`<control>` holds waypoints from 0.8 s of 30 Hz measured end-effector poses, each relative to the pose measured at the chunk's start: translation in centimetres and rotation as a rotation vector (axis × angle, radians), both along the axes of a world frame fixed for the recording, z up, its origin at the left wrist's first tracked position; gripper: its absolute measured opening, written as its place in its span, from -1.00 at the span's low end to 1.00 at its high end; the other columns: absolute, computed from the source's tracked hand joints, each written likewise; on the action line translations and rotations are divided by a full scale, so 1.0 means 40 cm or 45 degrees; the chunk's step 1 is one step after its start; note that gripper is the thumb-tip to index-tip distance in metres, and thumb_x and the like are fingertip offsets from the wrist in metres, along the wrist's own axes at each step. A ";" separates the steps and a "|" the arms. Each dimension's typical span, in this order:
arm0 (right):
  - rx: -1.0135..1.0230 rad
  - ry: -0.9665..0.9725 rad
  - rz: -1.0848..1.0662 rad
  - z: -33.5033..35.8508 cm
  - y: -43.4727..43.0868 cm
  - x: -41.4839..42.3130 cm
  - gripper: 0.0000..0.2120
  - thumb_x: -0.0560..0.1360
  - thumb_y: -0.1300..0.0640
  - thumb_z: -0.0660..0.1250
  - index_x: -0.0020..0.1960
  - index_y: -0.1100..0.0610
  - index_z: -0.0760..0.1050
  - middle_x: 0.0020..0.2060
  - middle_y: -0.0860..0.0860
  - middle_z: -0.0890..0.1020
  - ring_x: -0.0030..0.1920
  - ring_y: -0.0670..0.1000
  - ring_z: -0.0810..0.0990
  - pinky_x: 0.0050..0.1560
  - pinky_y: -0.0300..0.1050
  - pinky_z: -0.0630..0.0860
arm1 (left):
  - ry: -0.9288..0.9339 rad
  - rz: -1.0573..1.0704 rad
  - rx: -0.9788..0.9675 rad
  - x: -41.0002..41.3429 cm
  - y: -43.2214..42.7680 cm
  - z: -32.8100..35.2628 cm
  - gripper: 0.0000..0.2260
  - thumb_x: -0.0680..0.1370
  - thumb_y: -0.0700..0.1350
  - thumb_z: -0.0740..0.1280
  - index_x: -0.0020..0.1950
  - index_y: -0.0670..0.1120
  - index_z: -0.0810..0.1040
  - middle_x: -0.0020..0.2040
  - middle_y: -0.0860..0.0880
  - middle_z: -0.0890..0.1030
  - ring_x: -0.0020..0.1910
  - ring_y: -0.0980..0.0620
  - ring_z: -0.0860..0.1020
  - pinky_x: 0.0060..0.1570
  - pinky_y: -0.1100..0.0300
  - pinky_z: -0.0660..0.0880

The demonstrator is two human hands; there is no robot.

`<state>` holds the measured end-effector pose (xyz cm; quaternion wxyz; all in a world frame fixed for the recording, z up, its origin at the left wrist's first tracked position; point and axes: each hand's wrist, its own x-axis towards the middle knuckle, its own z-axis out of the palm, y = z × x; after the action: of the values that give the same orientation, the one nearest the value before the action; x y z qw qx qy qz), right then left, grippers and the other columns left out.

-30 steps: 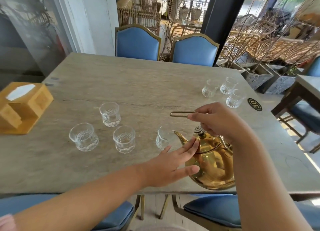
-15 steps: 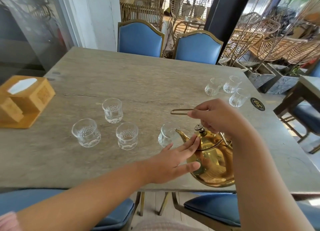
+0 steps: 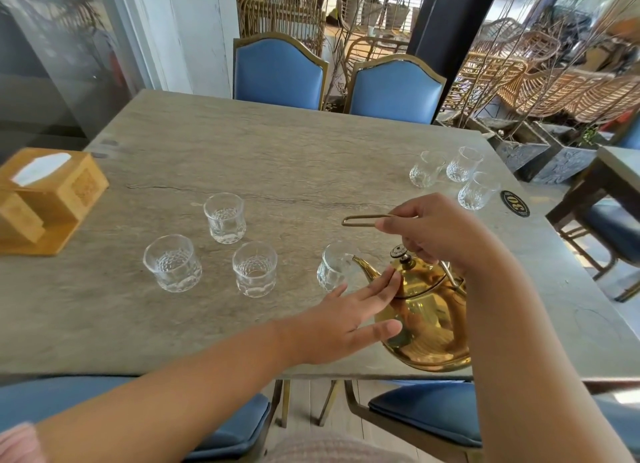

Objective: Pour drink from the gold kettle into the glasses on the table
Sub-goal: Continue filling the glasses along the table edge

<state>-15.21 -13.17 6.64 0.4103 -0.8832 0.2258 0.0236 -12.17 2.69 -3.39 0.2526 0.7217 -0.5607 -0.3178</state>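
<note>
Right hand (image 3: 433, 234) clamped on gold kettle (image 3: 426, 310) handle, spout at nearest glass (image 3: 334, 272); left hand (image 3: 346, 320) fingers apart, bracing kettle body for pour.

Setting: a café or restaurant dining area, opening onto a terrace.
Table marker: a round black disc numbered 30 (image 3: 515, 204) is fixed on the stone-look table (image 3: 277, 157), right of centre.
Seating: matching blue upholstered chairs (image 3: 278, 72) with gold frames are set along the far edge, upper centre.
Table fittings: a wooden napkin box (image 3: 45, 199) is placed at the left edge.
Outdoor area: stacked rattan chairs (image 3: 554, 88) are seen at upper right.
Glassware: sets of small identical glasses (image 3: 224, 217) are laid out.
</note>
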 end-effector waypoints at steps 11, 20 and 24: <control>-0.002 0.001 0.003 0.000 0.000 0.000 -0.61 0.47 0.06 0.39 0.01 0.43 0.53 -0.56 0.01 0.39 -0.60 -0.05 0.23 -0.54 -0.23 0.23 | 0.012 0.000 -0.007 0.000 0.000 -0.004 -0.40 0.57 0.22 -0.09 0.52 0.07 -0.27 0.51 0.19 -0.31 0.50 0.26 -0.13 0.47 0.05 -0.27; 0.079 -0.051 -0.086 -0.011 -0.003 -0.015 -0.75 0.46 0.11 0.40 -0.09 0.33 0.61 -0.67 -0.09 0.37 -0.61 -0.06 0.24 -0.53 -0.22 0.23 | -0.003 -0.010 0.000 -0.004 -0.002 -0.011 -0.35 0.52 0.28 -0.13 0.52 0.08 -0.27 0.51 0.20 -0.32 0.51 0.25 -0.10 0.48 -0.01 -0.25; 0.144 -0.091 -0.128 -0.016 -0.004 -0.029 -0.78 0.45 0.11 0.41 -0.14 0.30 0.62 -0.65 -0.08 0.37 -0.59 -0.06 0.24 -0.55 -0.23 0.21 | -0.006 -0.016 -0.022 -0.006 -0.002 -0.017 -0.34 0.50 0.31 -0.14 0.52 0.08 -0.26 0.51 0.21 -0.32 0.50 0.28 -0.12 0.49 -0.04 -0.24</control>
<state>-16.37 -13.35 6.02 0.4681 -0.8465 0.2532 -0.0159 -12.42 2.61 -4.08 0.2555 0.7166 -0.5688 -0.3127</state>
